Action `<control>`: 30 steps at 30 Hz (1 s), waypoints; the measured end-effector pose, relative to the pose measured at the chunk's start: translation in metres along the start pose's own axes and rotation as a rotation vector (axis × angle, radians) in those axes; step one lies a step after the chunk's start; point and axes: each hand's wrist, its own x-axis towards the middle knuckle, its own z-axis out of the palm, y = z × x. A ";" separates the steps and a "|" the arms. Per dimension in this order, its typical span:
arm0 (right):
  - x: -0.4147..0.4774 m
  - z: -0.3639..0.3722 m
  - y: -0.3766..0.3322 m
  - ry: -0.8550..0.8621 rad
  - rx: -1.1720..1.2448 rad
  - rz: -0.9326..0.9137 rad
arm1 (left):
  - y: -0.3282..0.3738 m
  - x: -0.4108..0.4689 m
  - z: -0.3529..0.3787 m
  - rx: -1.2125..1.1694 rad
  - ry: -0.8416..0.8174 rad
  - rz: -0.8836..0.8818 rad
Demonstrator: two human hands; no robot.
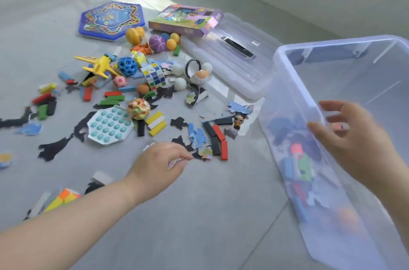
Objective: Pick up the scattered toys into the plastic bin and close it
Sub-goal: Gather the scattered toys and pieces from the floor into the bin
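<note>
Many toys lie scattered on the grey floor: puzzle pieces (197, 138), coloured wooden blocks (219, 132), balls (157, 43), a yellow toy plane (99, 66), a teal pop-it pad (110, 124) and a scrambled cube (155, 76). The clear plastic bin (294, 101) stands at the right with several toys inside. Its clear lid (234, 57) lies on the floor behind. My left hand (158, 166) is low over the floor, fingers pinched on a small flat piece by the puzzle pieces. My right hand (352, 137) hovers over the bin's near rim, fingers spread, holding nothing.
A blue hexagonal game board (110, 20) and a purple toy box (186, 19) lie at the back, the box partly on the lid. A colourful pyramid puzzle (63, 199) sits near my left forearm. A wall runs behind the bin.
</note>
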 end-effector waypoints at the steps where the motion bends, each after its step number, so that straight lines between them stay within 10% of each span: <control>1: 0.002 0.005 -0.014 0.064 -0.076 -0.055 | -0.021 -0.016 -0.006 0.057 -0.012 -0.038; 6: 0.004 0.075 -0.088 -0.126 -0.245 -0.440 | -0.094 -0.086 -0.030 0.219 0.079 -0.227; 13: -0.041 0.252 -0.115 -0.723 -0.373 -0.467 | -0.124 -0.136 -0.041 0.037 0.237 -0.776; 30: -0.073 0.365 -0.167 -0.821 -0.476 -0.437 | -0.153 -0.190 -0.072 -0.156 0.327 -0.804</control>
